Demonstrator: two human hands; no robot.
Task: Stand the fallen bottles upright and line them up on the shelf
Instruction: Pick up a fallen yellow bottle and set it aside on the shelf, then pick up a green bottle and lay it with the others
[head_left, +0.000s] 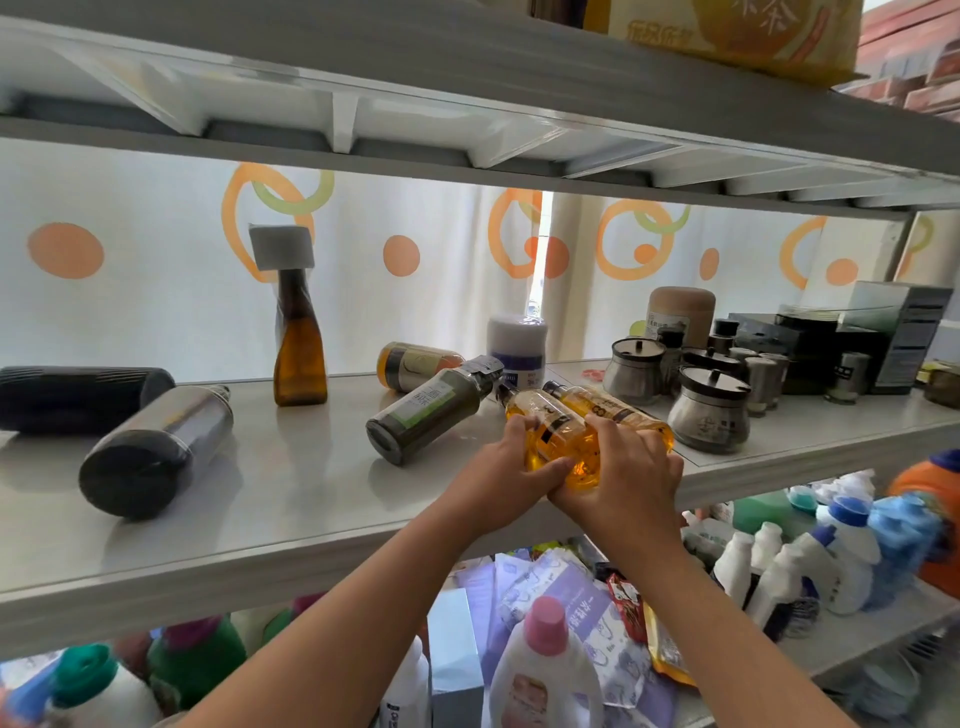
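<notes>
Left yellow bottle (540, 431) and right yellow bottle (608, 410) lie side by side on the shelf (291, 499), to the right of the upright brown bottle (298, 353). The left hand (506, 467) curls its fingers round the left one near its base. The right hand (631, 467) wraps the right one likewise, and the 2 hands touch. Both are clear, labelled and dark-capped, caps pointing toward the back. A green bottle (426, 415) lies fallen between them and the brown bottle, and a steel flask (156, 447) lies to the left of the brown bottle.

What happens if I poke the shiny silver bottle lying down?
It would probably roll: the silver bottle is round and lies on its side on the smooth shelf. Its shiny metal-looking body may be slippery, and likely not fragile.
</notes>
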